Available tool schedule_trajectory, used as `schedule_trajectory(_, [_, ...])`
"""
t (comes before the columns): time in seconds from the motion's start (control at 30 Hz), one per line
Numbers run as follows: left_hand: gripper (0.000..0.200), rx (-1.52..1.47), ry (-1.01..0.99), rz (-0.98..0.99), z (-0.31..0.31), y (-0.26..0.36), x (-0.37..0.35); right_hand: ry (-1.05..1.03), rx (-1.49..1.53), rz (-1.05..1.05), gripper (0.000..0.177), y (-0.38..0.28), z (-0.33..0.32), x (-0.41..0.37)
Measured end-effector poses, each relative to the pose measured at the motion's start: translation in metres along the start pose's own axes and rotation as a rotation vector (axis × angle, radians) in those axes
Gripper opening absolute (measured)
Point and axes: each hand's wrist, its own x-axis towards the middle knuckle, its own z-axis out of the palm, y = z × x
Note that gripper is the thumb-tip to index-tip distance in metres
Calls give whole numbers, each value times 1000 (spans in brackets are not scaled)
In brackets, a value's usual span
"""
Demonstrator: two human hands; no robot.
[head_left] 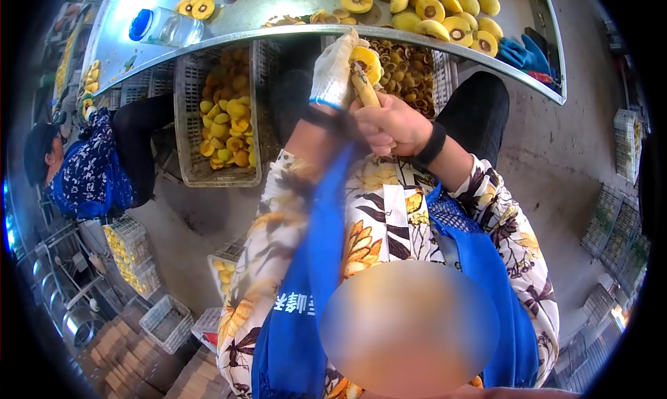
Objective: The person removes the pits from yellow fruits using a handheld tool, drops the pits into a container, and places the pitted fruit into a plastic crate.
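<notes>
A halved yellow peach (368,64) is held in my left hand (335,69), which wears a white knit glove and has its fingers closed round the fruit. My bare right hand (392,124) grips the wooden handle of a pitting tool (364,86). The tool's metal tip meets the cut face of the peach; the exact contact is too small to make out. Both hands are just in front of the table edge. Below them, a crate (445,79) contains many brown, cut-out peach pits (406,72).
On the metal table (264,3) lie many peach halves (429,8), a clear bottle with a blue cap (170,28) and a blue glove (524,53). A crate (182,121) of peach pieces (228,128) stands at left. Another person (94,163) sits farther left.
</notes>
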Motion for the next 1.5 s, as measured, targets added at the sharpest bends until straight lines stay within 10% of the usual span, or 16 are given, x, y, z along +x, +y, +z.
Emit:
schedule_trajectory(0.4, [26,105,29,103,-1,8,-6,-16,-298,-161,5,16,-9,14])
schedule_trajectory(0.57, [43,-558,321,-147,-71,32,25,115,-478,-352,9,14,-4,21])
schedule_trajectory(0.6, [43,-470,437,4,-79,51,17,174,-465,-339,9,12,-10,20])
schedule_trajectory(0.63, [39,-246,110,109,-141,59,20,232,-452,-321,10,11,-16,20])
schedule_trajectory(0.67, [38,143,562,389,-141,74,19,304,-603,-282,13,8,-29,22])
schedule_trajectory(0.77, [44,1144,942,548,-139,104,13,412,-911,-243,15,3,-42,21])
schedule_trajectory(0.83, [52,1546,830,927,-120,103,34,352,-967,-237,17,10,-71,34])
schedule_trajectory(1.13, [48,2083,-96,408,32,24,141,498,-688,-250,15,-2,-52,-3])
schedule_trajectory(1.5, [43,1019,-385,678,10,28,2,382,-329,-678,31,-42,-13,11])
